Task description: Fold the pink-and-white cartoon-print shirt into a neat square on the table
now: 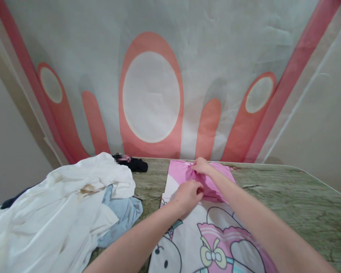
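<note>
A pink and white garment (216, 220) with a cartoon print lies spread on the table, its pink end toward the wall. My right hand (201, 166) is closed in a pinch on the pink fabric near the far edge, which gathers into creases under the fingers. Just nearer and to the left, my left hand (187, 195) has its fingers curled together at the pink fabric. Its fingertips partly hide what they grip. Both forearms cross over the printed part and cover some of it.
Left of the garment lies a heap of white cloth (82, 197), with a light blue cloth (123, 214) beneath it. A black cloth item (138, 165) sits by the back edge. The wood-grain table (287, 204) meets a wall covering (193, 57) with pink shapes.
</note>
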`<act>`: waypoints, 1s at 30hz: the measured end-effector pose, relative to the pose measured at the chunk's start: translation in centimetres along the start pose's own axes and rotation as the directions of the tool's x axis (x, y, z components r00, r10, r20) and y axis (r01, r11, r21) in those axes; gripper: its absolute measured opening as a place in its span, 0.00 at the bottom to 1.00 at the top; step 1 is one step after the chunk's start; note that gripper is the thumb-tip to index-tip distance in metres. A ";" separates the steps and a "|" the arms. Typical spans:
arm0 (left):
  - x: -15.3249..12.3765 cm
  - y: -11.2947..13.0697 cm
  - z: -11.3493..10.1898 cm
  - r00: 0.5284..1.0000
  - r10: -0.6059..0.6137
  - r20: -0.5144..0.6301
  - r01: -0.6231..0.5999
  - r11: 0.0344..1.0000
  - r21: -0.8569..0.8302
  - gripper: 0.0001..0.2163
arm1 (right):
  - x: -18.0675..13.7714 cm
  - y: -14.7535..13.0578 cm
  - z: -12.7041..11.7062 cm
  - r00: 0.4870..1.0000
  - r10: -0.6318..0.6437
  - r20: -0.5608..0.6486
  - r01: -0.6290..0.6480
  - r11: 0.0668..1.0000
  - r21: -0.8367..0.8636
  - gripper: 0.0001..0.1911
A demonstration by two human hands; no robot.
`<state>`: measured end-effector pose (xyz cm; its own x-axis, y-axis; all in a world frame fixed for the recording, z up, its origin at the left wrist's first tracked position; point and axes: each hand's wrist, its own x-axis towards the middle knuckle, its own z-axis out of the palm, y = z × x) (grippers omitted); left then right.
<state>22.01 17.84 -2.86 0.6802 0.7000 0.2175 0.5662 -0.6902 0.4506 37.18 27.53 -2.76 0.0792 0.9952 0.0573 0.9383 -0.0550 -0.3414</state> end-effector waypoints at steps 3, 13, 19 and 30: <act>0.0 0.7 -0.8 0.998 0.066 0.012 -0.066 0.993 0.093 0.10 | -0.1 0.2 0.1 1.000 -0.003 -0.010 0.004 0.997 0.075 0.11; -0.4 0.2 0.0 0.997 0.022 0.073 -0.033 0.987 0.155 0.16 | 0.2 3.6 1.4 0.993 -0.055 -0.109 0.089 0.936 0.341 0.08; 2.2 -3.0 -1.5 0.996 -0.094 0.010 0.091 0.983 0.162 0.10 | 1.1 12.6 -1.5 0.937 0.176 -0.303 -0.072 0.943 0.326 0.10; 9.0 -15.4 -3.4 0.958 -0.201 -0.207 0.233 0.961 0.148 0.10 | -0.6 19.0 1.0 0.906 0.208 -0.368 -0.080 0.939 0.334 0.11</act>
<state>17.78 35.39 -4.95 0.4414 0.8467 0.2972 0.7720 -0.5271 0.3553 54.65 25.96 -10.24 0.3910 0.8608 0.3260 0.7623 -0.1044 -0.6387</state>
